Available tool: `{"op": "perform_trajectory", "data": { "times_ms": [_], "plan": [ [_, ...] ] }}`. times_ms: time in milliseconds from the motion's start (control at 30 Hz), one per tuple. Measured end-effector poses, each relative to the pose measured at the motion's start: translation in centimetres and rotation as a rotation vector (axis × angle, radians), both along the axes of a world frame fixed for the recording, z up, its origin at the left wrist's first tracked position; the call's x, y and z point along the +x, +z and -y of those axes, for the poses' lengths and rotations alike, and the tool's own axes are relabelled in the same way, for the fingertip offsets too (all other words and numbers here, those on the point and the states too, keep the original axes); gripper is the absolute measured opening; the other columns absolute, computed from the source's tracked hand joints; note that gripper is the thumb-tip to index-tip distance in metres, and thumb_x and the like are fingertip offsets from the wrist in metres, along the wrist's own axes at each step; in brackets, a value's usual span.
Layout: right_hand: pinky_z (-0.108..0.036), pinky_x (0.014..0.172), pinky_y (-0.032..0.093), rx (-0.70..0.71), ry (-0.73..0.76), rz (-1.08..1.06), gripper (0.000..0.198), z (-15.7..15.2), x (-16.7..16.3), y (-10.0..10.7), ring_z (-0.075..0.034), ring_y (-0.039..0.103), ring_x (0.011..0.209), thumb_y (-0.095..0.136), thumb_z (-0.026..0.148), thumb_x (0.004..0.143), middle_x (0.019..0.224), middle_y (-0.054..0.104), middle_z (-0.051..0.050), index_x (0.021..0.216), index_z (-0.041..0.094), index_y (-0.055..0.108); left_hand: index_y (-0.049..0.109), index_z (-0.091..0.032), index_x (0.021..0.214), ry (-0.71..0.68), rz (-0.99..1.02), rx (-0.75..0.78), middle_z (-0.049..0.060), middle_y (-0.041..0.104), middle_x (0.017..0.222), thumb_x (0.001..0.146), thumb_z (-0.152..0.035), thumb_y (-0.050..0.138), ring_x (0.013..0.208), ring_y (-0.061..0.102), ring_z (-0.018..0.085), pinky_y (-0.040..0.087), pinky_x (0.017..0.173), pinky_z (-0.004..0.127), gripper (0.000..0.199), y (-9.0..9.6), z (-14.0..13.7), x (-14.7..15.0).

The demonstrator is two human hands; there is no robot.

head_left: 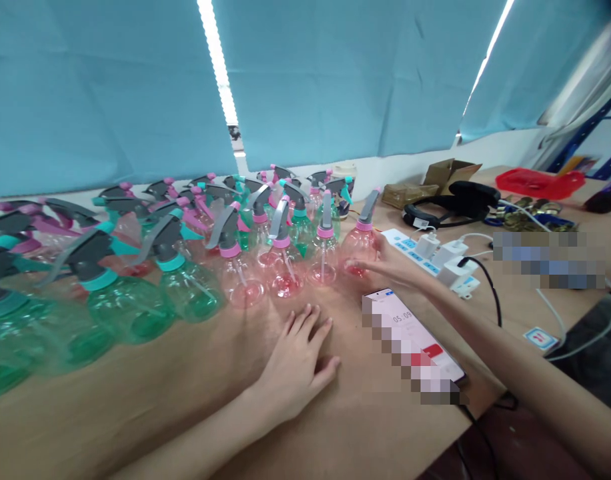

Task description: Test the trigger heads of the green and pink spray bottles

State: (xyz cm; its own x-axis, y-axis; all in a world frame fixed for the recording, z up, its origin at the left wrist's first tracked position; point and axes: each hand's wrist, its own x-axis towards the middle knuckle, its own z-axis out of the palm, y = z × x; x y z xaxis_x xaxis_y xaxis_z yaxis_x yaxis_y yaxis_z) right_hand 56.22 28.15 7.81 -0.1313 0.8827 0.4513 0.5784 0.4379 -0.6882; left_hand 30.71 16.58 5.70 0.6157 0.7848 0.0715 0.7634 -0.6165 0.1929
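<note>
My left hand [296, 363] lies on the tabletop, fingers stretched out and nothing in it. At the right end of the front row, my right hand [380, 262] is wrapped round the lower body of a clear pink spray bottle [358, 245] with a grey and pink trigger head. That bottle stands upright; the fingers behind it are hidden. Just left of it is another pink spray bottle [323, 260], with more pink ones beside it. Several green spray bottles [190, 293] with turquoise collars fill the left side, grouped closely with pink ones behind.
A phone [410, 337] showing a timer lies between my forearms. To the right is a white power strip [410, 250] with plugged-in chargers and cables. Farther back are a black headset [450, 203], a cardboard box [450, 175], a paper cup [346, 177] and a red tray [538, 181].
</note>
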Motion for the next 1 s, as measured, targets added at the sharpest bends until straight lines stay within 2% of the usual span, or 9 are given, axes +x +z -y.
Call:
{"op": "perform_trajectory", "data": {
  "times_ms": [100, 167, 233, 300, 367, 467, 633, 767, 1000],
  "plan": [
    [-0.053, 0.105, 0.037, -0.030, -0.092, -0.016, 0.087, 1.5, 0.2, -0.6, -0.034, 0.047, 0.127, 0.073, 0.055, 0.067, 0.137, 0.050, -0.015, 0.137, 0.020, 0.036, 0.045, -0.015, 0.137, -0.002, 0.010, -0.002, 0.016, 0.036, 0.149, 0.089, -0.044, 0.047, 0.139, 0.030, 0.032, 0.027, 0.112, 0.055, 0.056, 0.1, 0.0, 0.0],
    [-0.057, 0.103, 0.038, -0.022, -0.208, -0.021, 0.090, 3.3, 0.3, -0.9, -0.037, 0.043, 0.129, 0.072, 0.057, 0.068, 0.139, 0.046, -0.020, 0.138, 0.017, 0.033, 0.045, -0.015, 0.136, -0.004, 0.027, 0.002, 0.017, 0.037, 0.149, 0.089, -0.043, 0.047, 0.139, 0.031, 0.032, 0.028, 0.112, 0.056, 0.055, 0.1, 0.1, -0.1],
    [-0.055, 0.097, 0.045, 0.041, -0.281, -0.048, 0.080, 5.6, 0.1, -1.0, -0.036, 0.049, 0.123, 0.068, 0.056, 0.073, 0.135, 0.048, -0.020, 0.136, 0.016, 0.037, 0.046, -0.014, 0.136, -0.007, 0.046, 0.003, 0.017, 0.037, 0.148, 0.090, -0.043, 0.047, 0.139, 0.031, 0.033, 0.028, 0.111, 0.056, 0.054, 0.1, 0.1, -0.1],
    [-0.053, 0.093, 0.049, 0.115, -0.289, -0.054, 0.061, 7.8, -0.4, -1.0, -0.033, 0.057, 0.113, 0.066, 0.053, 0.077, 0.123, 0.058, -0.017, 0.125, 0.019, 0.048, 0.046, -0.014, 0.136, -0.006, 0.053, 0.001, 0.017, 0.037, 0.149, 0.090, -0.042, 0.047, 0.140, 0.030, 0.033, 0.027, 0.112, 0.056, 0.054, 0.2, 0.1, -0.1],
    [-0.051, 0.091, 0.051, 0.139, -0.251, -0.062, 0.046, 9.7, -1.3, -0.8, -0.031, 0.062, 0.105, 0.064, 0.050, 0.080, 0.114, 0.063, -0.013, 0.114, 0.021, 0.055, 0.046, -0.013, 0.136, 0.001, 0.049, -0.003, 0.017, 0.036, 0.149, 0.090, -0.041, 0.046, 0.140, 0.029, 0.032, 0.026, 0.113, 0.054, 0.054, 0.2, 0.2, -0.1],
    [-0.048, 0.087, 0.053, 0.122, -0.144, -0.029, 0.033, 11.5, -3.4, -0.7, -0.029, 0.065, 0.098, 0.062, 0.045, 0.082, 0.104, 0.066, -0.009, 0.107, 0.024, 0.058, 0.045, -0.013, 0.137, 0.007, 0.049, -0.004, 0.017, 0.036, 0.149, 0.091, -0.040, 0.046, 0.140, 0.030, 0.031, 0.025, 0.114, 0.052, 0.054, 0.1, 0.3, -0.1],
    [-0.042, 0.087, 0.052, 0.062, 0.149, 0.094, 0.018, 13.0, -8.0, -1.3, -0.024, 0.063, 0.099, 0.056, 0.030, 0.088, 0.105, 0.066, -0.007, 0.104, 0.023, 0.059, 0.049, -0.012, 0.132, -0.014, 0.096, 0.053, 0.016, 0.043, 0.145, 0.092, -0.034, 0.045, 0.138, 0.034, 0.028, 0.028, 0.114, 0.048, 0.046, -0.6, 0.8, -1.3],
    [-0.042, 0.094, 0.049, -0.009, 0.346, 0.200, 0.023, 14.2, -11.2, -2.4, -0.023, 0.060, 0.109, 0.053, 0.023, 0.089, 0.116, 0.063, -0.008, 0.111, 0.024, 0.058, 0.049, -0.012, 0.129, 0.011, 0.109, 0.060, 0.016, 0.047, 0.143, 0.088, -0.026, 0.051, 0.137, 0.036, 0.028, 0.032, 0.113, 0.047, 0.044, -0.8, 2.3, -3.8],
    [-0.046, 0.101, 0.046, 0.037, 0.445, 0.247, 0.036, 15.2, -16.4, -3.5, -0.025, 0.056, 0.119, 0.054, 0.033, 0.090, 0.128, 0.059, -0.010, 0.125, 0.024, 0.055, 0.049, -0.016, 0.129, 0.098, 0.147, 0.078, 0.012, 0.051, 0.140, 0.090, -0.025, 0.047, 0.136, 0.038, 0.025, 0.033, 0.113, 0.046, 0.040, -0.2, 6.6, -9.6]
  ]
}}
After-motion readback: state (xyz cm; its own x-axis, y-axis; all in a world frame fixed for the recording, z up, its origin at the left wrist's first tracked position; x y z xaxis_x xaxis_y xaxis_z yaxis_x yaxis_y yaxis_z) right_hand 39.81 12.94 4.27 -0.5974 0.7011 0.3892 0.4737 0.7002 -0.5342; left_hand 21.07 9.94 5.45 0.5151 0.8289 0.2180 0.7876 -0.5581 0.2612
